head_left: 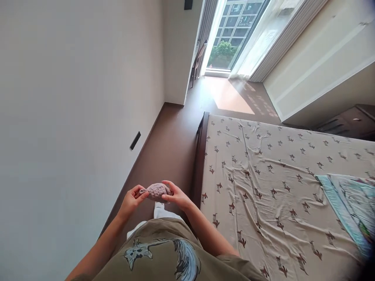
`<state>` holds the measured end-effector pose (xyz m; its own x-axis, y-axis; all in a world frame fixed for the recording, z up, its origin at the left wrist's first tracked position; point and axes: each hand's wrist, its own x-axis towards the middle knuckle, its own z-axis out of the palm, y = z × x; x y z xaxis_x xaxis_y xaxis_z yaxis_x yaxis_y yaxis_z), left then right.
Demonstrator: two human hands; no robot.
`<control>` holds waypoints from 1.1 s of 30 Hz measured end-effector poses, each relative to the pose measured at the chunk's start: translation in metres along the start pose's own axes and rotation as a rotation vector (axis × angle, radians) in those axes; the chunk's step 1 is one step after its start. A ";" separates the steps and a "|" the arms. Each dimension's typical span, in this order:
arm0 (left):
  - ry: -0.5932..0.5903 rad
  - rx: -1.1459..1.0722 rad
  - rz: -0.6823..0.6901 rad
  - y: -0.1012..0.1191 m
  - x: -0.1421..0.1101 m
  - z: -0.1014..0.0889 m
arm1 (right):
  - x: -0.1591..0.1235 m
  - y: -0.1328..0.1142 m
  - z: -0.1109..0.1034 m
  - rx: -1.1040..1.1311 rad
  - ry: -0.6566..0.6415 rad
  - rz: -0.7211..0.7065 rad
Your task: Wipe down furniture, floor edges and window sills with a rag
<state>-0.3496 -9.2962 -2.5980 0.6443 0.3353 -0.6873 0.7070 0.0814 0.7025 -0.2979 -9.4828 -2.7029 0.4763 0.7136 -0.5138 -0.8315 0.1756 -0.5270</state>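
A small pinkish-grey cloth bundle [156,191] with a waffle-like texture is held in front of my waist, above the floor. Its narrow left end is pinched between the thumb and fingers of my left hand [131,200]. My right hand [178,197] grips the wider right end, thumb below and fingers above. The cloth looks rolled or gathered; exactly what kind of cloth item it is, I cannot tell.
To the right stands a bed with a dark frame [199,160] and a dog-patterned sheet [263,183]. A blue-green cloth [342,199] lies on it. A pale wall [73,117] runs along the left. Brown floor [164,144] leads toward a bright window [234,31].
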 end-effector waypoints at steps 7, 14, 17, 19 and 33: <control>-0.156 0.093 -0.009 0.111 0.223 0.023 | 0.190 -0.140 -0.078 -0.504 0.014 -0.182; -0.487 0.204 0.004 0.216 0.489 0.125 | 0.319 -0.268 -0.209 -0.129 0.199 -0.276; -0.635 0.297 0.017 0.275 0.597 0.200 | 0.349 -0.327 -0.273 0.079 0.383 -0.258; -0.705 0.360 0.071 0.307 0.668 0.258 | 0.367 -0.359 -0.323 0.216 0.469 -0.261; -0.658 0.460 -0.021 0.440 1.075 0.558 | 0.559 -0.614 -0.704 0.850 0.946 -0.645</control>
<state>0.8171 -9.4238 -3.1305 0.5681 -0.2960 -0.7679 0.6774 -0.3616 0.6406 0.6804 -9.6696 -3.1432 0.5585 -0.3009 -0.7730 -0.1540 0.8781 -0.4530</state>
